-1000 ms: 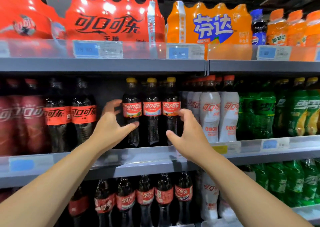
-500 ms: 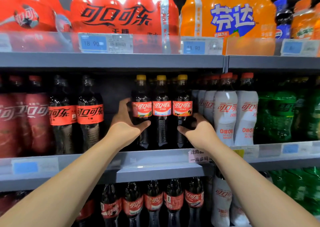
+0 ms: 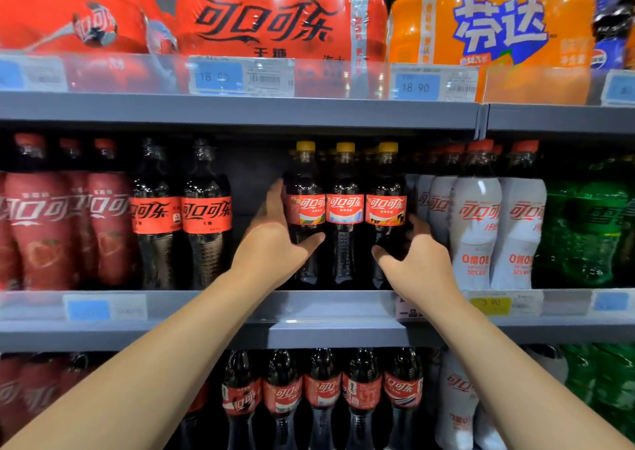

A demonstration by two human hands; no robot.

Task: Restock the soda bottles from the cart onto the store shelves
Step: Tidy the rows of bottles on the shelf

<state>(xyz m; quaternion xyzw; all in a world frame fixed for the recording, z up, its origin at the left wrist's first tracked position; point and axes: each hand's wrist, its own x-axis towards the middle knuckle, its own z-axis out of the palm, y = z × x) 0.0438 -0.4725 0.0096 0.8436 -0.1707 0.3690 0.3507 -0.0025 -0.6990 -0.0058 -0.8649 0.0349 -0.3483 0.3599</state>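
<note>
The left hand clasps a dark plastic yellow-capped cola bottle, the right hand a second bottle, a third bottle between them.

Middle shelf, frame centre: 3 colas upright, side by side.
Left hand grips left yellow-capped bottle: thumb across front below label, fingers round its 9 o'clock side.
Right hand grips right yellow-capped bottle: thumb on lower front, fingers round its 3 o'clock side, beside white bottles.
Middle yellow-capped bottle between them.
9 o'clock: gap, then 2 black-capped cola bottles.
Far 3 o'clock: green bottles.
12 o'clock, upper shelf: red multipack, orange multipack.
6 o'clock, lower shelf: red-label cola bottles.
</note>
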